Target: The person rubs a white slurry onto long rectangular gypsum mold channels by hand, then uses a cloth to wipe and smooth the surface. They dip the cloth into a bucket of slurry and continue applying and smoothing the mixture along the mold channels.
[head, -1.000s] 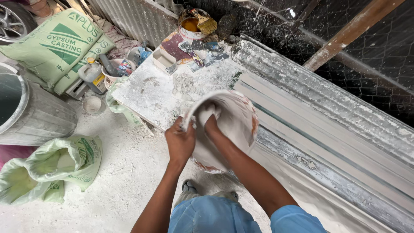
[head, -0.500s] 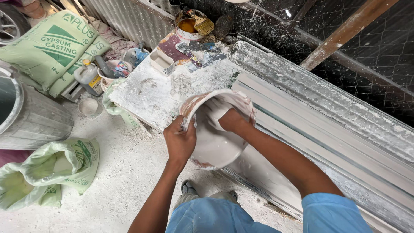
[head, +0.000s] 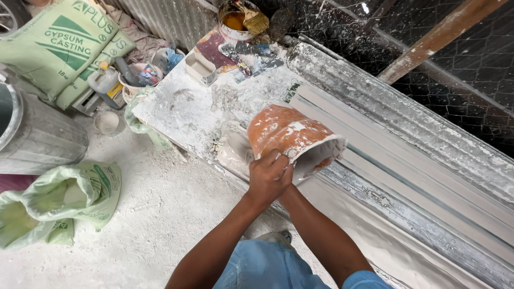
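Orange, plaster-caked, one tipped bowl (head: 292,139) sits over the dusty tabletop (head: 187,109), left hand (head: 269,176) fingers clamped on its rim, right hand hidden behind.

The right hand is hidden behind the left hand (head: 269,176) and the tipped bowl (head: 292,140), so its grip cannot be told. The bowl's inside faces away. The drum (head: 32,136) and an open sack (head: 59,200) are cut off at the left edge.
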